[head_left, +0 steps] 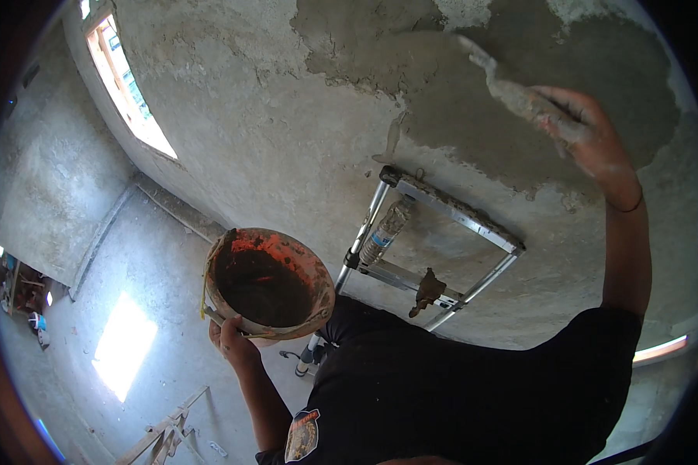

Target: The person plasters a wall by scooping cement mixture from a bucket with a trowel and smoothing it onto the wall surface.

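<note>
My left hand (pixel 233 341) is closed on the near rim of an orange-red bucket (pixel 322 291), which is crusted with mortar. Dark wet mortar (pixel 260 287) lies inside it. My right hand (pixel 593 139) is raised to the upper right and grips the handle of a mortar-caked trowel (pixel 512 94). The trowel's far end reaches to the wall, blurred against the darker patch of wet plaster (pixel 597 70). Its blade is hard to make out.
An aluminium ladder (pixel 457 215) stands against the wall before me. A plastic bottle (pixel 386 231) and a mortar-covered tool (pixel 428 291) are on it. A window opening (pixel 128 85) is at upper left. Far below on the floor stands a wooden trestle (pixel 167 434).
</note>
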Available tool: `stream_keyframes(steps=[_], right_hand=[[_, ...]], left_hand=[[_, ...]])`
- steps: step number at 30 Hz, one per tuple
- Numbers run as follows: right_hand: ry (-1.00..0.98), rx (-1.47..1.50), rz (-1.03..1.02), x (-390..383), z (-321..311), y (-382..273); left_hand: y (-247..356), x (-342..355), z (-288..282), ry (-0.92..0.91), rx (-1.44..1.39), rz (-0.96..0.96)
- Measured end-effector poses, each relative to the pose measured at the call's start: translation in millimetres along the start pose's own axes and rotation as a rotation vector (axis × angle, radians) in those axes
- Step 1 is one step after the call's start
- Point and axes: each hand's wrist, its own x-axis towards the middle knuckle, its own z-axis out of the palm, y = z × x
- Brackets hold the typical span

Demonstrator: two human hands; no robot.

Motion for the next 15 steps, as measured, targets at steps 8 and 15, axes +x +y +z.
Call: stream_keyframes(steps=[8,15], right_hand=[[0.273,0.096,-0.318,3,-26,-2],[0.170,0.309,-0.137,-9,-27,13]], left_hand=[[-5,2,-4,-0.036,-0.028,-0.021],[-2,-1,-4,-0.008,0.002,0.003]])
